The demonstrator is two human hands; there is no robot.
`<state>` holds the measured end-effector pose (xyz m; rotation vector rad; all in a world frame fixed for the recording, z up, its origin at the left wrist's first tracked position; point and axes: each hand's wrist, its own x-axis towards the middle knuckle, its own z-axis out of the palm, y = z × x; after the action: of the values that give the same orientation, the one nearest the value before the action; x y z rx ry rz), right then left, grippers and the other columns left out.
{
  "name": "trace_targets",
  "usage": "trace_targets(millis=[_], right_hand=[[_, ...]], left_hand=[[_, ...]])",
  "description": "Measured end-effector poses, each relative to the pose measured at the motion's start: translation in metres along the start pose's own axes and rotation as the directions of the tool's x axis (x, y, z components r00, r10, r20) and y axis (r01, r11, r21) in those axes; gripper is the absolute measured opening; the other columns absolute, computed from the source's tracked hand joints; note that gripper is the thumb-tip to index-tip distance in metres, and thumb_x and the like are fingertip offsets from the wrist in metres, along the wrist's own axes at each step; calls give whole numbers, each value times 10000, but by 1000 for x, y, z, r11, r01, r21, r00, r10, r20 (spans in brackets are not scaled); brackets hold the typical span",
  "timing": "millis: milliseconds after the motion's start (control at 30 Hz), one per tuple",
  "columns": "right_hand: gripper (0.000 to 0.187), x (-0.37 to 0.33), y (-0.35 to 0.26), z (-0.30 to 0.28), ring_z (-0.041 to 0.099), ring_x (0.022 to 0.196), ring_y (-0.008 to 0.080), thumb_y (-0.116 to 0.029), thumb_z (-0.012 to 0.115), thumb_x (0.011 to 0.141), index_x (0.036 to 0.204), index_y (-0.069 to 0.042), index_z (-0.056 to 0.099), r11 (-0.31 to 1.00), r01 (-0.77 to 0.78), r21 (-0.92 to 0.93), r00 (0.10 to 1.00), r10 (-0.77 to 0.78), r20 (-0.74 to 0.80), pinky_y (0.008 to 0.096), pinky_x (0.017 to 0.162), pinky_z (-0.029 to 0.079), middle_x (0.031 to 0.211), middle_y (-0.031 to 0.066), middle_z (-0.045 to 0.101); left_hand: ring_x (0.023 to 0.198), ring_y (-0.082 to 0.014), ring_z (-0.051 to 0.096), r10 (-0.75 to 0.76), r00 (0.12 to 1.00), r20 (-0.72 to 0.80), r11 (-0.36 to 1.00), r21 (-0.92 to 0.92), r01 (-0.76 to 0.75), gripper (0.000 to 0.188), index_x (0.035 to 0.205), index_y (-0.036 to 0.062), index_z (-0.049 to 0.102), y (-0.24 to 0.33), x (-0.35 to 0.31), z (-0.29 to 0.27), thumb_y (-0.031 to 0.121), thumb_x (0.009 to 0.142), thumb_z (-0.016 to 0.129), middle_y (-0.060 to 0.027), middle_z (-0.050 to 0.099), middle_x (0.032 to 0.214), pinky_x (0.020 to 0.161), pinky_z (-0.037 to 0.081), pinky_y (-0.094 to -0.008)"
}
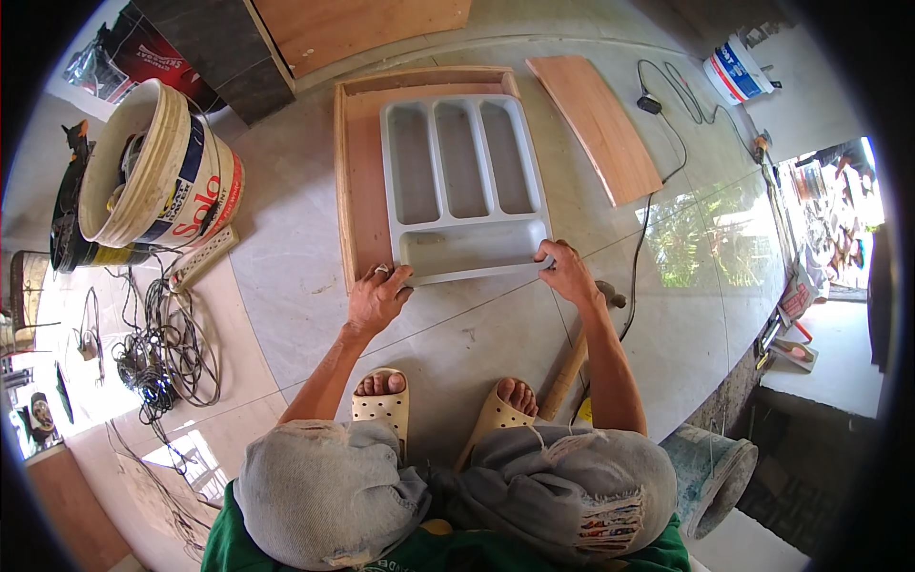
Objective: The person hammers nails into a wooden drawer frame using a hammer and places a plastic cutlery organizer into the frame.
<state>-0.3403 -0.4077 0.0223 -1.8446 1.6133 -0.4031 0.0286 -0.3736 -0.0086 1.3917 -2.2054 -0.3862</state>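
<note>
A grey plastic cutlery tray (467, 228) lies within a shallow wooden drawer (341, 181) on the tiled floor in front of me. Three long compartments run side by side at its far end, and one wide compartment crosses the near end. My left hand (377, 297), with a ring on one finger, grips the tray's near left corner. At the near right corner, my right hand (570, 274) pinches the rim between thumb and fingers. The tray sits toward the drawer's right side, leaving a strip of the wooden bottom showing on the left. My hands cover the near corners.
A hammer (564, 377) lies partly under my right forearm. Beyond it are a loose wooden board (596, 129) and a black cord (640, 238). Left stand a large bucket (195, 181), a power strip (205, 257) and tangled cables (157, 353). Another bucket (701, 472) lies at lower right.
</note>
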Motion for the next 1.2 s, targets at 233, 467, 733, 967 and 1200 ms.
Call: trace_targets(millis=[233, 467, 733, 967, 1200], right_hand=[[248, 1, 2, 1, 627, 785, 325, 1, 660, 698, 936, -45, 610, 1000, -3, 29, 1000, 3, -1, 390, 755, 503, 913, 186, 584], [246, 0, 0, -1, 629, 788, 318, 6, 656, 704, 941, -41, 608, 1000, -9, 25, 1000, 9, 13, 388, 758, 502, 917, 187, 579], [251, 0, 2, -2, 628, 796, 322, 2, 656, 699, 941, -43, 608, 999, -10, 36, 1000, 9, 19, 390, 755, 501, 917, 186, 583], [257, 0, -2, -1, 618, 814, 335, -7, 655, 688, 937, -44, 602, 1000, -1, 24, 1000, 1, 4, 393, 761, 498, 905, 186, 587], [257, 0, 0, 0, 613, 805, 331, -14, 657, 683, 931, -47, 597, 999, 6, 33, 1000, -6, -5, 391, 756, 495, 901, 179, 584]], left_hand=[[814, -319, 640, -10, 1000, -4, 1000, -9, 10, 392, 1051, 105, 602, 0, 0, 1, 130, 707, 788, -113, 660, 893, 708, 530, -416], [801, -317, 641, -14, 1000, 8, 1000, 3, 14, 391, 1055, 107, 600, 1, 0, 0, 140, 713, 787, -112, 660, 883, 703, 530, -415], [796, -319, 637, -12, 1000, -3, 1000, -6, 12, 390, 1053, 105, 597, 2, 1, 0, 133, 713, 787, -111, 654, 872, 695, 528, -418], [806, -315, 638, -13, 1000, -5, 1000, -8, 13, 380, 1046, 99, 602, 1, 0, 0, 128, 713, 784, -111, 651, 884, 696, 529, -415], [811, -314, 638, -27, 1000, 2, 1000, -3, 27, 371, 1040, 98, 608, 2, 0, -1, 134, 715, 783, -112, 649, 885, 697, 530, -414]])
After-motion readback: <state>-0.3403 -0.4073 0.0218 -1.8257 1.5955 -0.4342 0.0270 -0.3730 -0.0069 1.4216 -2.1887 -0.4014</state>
